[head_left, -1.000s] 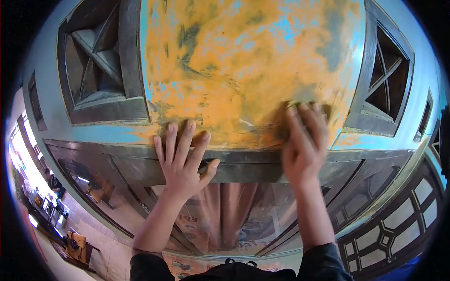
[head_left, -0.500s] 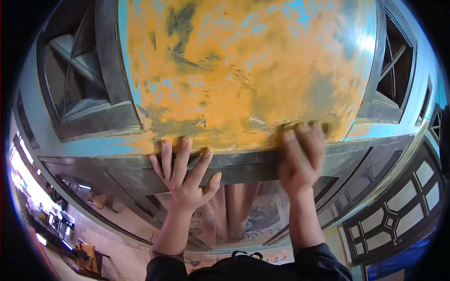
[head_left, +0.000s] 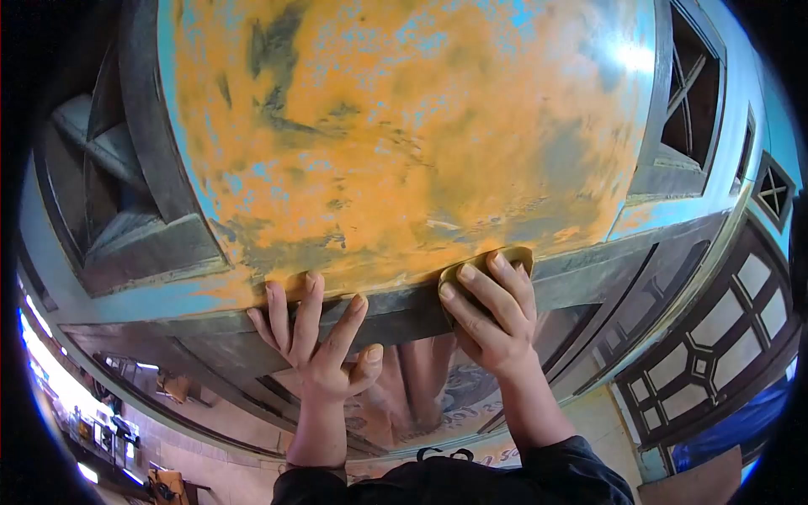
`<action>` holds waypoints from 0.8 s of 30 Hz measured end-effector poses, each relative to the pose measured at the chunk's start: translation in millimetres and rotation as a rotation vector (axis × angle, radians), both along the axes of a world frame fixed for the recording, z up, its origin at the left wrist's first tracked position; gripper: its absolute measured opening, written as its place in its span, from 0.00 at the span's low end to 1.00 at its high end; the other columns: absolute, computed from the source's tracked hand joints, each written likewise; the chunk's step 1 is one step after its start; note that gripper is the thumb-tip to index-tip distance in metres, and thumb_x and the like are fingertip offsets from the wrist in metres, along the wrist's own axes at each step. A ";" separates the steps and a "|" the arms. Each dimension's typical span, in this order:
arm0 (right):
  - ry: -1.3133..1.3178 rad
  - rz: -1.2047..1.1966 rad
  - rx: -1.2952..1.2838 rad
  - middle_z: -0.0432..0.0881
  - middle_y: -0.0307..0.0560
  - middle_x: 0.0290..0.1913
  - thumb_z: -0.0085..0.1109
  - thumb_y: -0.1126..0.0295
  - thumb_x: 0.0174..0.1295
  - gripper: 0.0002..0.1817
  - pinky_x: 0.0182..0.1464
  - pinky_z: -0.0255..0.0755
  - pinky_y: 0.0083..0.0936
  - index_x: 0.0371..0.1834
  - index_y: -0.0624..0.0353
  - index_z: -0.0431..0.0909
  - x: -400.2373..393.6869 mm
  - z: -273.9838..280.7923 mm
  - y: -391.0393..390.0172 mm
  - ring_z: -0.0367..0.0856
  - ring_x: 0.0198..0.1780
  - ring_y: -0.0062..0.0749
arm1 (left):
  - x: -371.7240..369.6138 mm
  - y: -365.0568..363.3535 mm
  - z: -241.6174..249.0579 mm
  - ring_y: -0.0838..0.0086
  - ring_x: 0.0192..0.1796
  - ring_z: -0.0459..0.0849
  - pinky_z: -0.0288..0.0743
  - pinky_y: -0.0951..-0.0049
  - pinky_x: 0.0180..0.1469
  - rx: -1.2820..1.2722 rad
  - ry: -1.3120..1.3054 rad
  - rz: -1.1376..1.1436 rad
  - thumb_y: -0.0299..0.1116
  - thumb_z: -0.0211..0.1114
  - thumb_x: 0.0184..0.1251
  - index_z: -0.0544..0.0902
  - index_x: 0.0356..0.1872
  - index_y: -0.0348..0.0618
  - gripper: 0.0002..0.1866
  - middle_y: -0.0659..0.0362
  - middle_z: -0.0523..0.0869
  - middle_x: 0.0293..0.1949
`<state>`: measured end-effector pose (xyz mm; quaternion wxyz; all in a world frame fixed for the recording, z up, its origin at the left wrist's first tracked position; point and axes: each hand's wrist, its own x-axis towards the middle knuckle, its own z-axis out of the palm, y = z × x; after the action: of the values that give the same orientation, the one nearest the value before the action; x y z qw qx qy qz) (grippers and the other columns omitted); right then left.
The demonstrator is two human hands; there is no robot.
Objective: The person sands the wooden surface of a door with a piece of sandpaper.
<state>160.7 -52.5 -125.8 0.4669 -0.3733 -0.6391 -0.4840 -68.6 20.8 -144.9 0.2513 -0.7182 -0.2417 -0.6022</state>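
Observation:
A wall panel [head_left: 379, 160] with patchy orange, blue and grey paint rises above a dark wooden beam [head_left: 572, 282]. Spread fingers of my left hand [head_left: 316, 337] rest on the beam at the panel's lower edge, with nothing in them. To the right, my right hand [head_left: 497, 316] presses a brownish sheet [head_left: 523, 255], which looks like sandpaper, against the lower edge of the panel and the beam. Its fingers lie over the sheet, hiding most of it.
Dark-framed openings with crossed bars flank the panel, at left [head_left: 109, 177] and right [head_left: 692, 93]. Below the beam is a glass pane with reflections [head_left: 459, 387]. A dark lattice-framed window [head_left: 707, 362] is at lower right, and a brown chair [head_left: 168, 486] at lower left.
My right hand has moved left and slightly down with the sheet, closer to my left hand. The whole view has shifted, and my left hand stays on the beam.

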 end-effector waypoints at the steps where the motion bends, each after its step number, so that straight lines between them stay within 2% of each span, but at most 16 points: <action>1: -0.060 -0.022 -0.016 0.84 0.52 0.57 0.60 0.76 0.65 0.14 0.70 0.71 0.46 0.50 0.54 0.88 7.3 -3.9 -1.9 0.80 0.64 0.47 | -1.1 0.7 -0.4 0.42 0.80 0.59 0.32 0.42 0.82 0.007 0.000 -0.010 0.58 0.52 0.75 0.91 0.51 0.61 0.23 0.50 0.81 0.68; 3: 0.218 -0.058 0.204 0.85 0.50 0.56 0.59 0.75 0.66 0.13 0.70 0.70 0.44 0.51 0.53 0.88 26.2 0.7 5.3 0.80 0.64 0.47 | -1.0 1.9 -2.2 0.41 0.80 0.59 0.33 0.42 0.82 0.014 -0.013 -0.029 0.58 0.51 0.76 0.90 0.51 0.61 0.23 0.50 0.81 0.67; 4: 0.349 -0.122 0.224 0.86 0.48 0.56 0.59 0.74 0.67 0.13 0.71 0.69 0.42 0.52 0.53 0.88 29.6 5.8 1.4 0.80 0.65 0.47 | -1.0 2.1 -3.2 0.41 0.80 0.59 0.33 0.42 0.82 0.017 -0.013 -0.031 0.59 0.50 0.76 0.90 0.50 0.60 0.24 0.49 0.82 0.67; 6: 0.253 -0.111 0.144 0.86 0.47 0.56 0.60 0.74 0.67 0.13 0.72 0.68 0.41 0.52 0.51 0.88 13.5 7.7 1.2 0.80 0.65 0.45 | -1.5 3.4 -3.1 0.41 0.80 0.60 0.33 0.42 0.82 0.028 -0.020 -0.032 0.59 0.49 0.77 0.90 0.50 0.60 0.24 0.49 0.82 0.66; 9: 0.019 -0.032 -0.085 0.86 0.43 0.57 0.64 0.72 0.63 0.13 0.72 0.68 0.38 0.50 0.46 0.90 -16.8 -2.4 -6.4 0.79 0.67 0.40 | -4.7 3.8 -4.2 0.38 0.80 0.58 0.35 0.37 0.81 0.042 0.022 -0.025 0.59 0.44 0.79 0.86 0.59 0.53 0.29 0.45 0.78 0.69; 11: 0.048 -0.020 0.054 0.86 0.44 0.57 0.63 0.74 0.63 0.14 0.71 0.68 0.39 0.50 0.48 0.89 8.5 -6.9 5.9 0.80 0.66 0.42 | -5.3 6.3 -5.4 0.38 0.80 0.58 0.34 0.37 0.81 0.055 0.030 -0.031 0.59 0.43 0.79 0.85 0.59 0.54 0.29 0.45 0.79 0.69; 13: 0.344 -0.065 0.204 0.85 0.43 0.58 0.62 0.75 0.64 0.15 0.71 0.68 0.40 0.51 0.49 0.89 19.0 5.5 4.4 0.80 0.65 0.42 | -6.0 7.1 -7.5 0.38 0.80 0.58 0.34 0.38 0.81 0.054 0.034 -0.033 0.60 0.43 0.79 0.85 0.60 0.55 0.29 0.45 0.79 0.69; 14: 0.421 -0.131 0.179 0.85 0.46 0.57 0.61 0.75 0.64 0.14 0.72 0.67 0.42 0.51 0.51 0.89 15.0 6.5 2.0 0.80 0.65 0.46 | -7.1 7.0 -8.1 0.38 0.80 0.59 0.34 0.38 0.81 0.052 0.039 -0.034 0.60 0.43 0.79 0.85 0.60 0.56 0.29 0.45 0.79 0.69; 18: 0.061 -0.038 -0.022 0.85 0.53 0.57 0.61 0.75 0.64 0.13 0.71 0.67 0.45 0.51 0.55 0.88 -18.9 -3.7 -0.4 0.79 0.66 0.55 | -6.8 6.3 -7.0 0.38 0.80 0.59 0.34 0.38 0.81 0.049 0.028 -0.038 0.60 0.43 0.79 0.86 0.59 0.57 0.28 0.46 0.80 0.68; 21: 0.252 -0.053 0.175 0.85 0.53 0.57 0.62 0.75 0.64 0.14 0.72 0.67 0.45 0.51 0.55 0.88 10.6 -2.1 6.7 0.79 0.66 0.54 | -6.6 7.0 -7.1 0.38 0.80 0.59 0.35 0.38 0.81 0.059 0.022 -0.045 0.59 0.45 0.79 0.86 0.58 0.57 0.27 0.47 0.81 0.67; 22: 0.348 -0.127 0.154 0.85 0.53 0.57 0.62 0.75 0.64 0.14 0.72 0.67 0.46 0.52 0.55 0.87 11.9 2.1 -0.9 0.78 0.66 0.55 | -6.7 6.5 -6.2 0.38 0.80 0.59 0.35 0.38 0.81 0.053 0.029 -0.041 0.58 0.45 0.78 0.86 0.57 0.57 0.27 0.47 0.81 0.67; 24: 0.326 -0.074 0.137 0.85 0.53 0.57 0.61 0.75 0.65 0.14 0.72 0.67 0.47 0.52 0.54 0.87 -0.9 0.2 3.0 0.78 0.67 0.54 | -5.7 2.5 -4.5 0.39 0.80 0.60 0.35 0.39 0.81 0.030 0.026 -0.030 0.58 0.47 0.78 0.87 0.56 0.57 0.26 0.48 0.82 0.66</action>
<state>159.8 -49.5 -125.7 0.5704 -0.4374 -0.5062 -0.4765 -74.4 23.3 -149.4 0.2561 -0.7258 -0.2183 -0.6000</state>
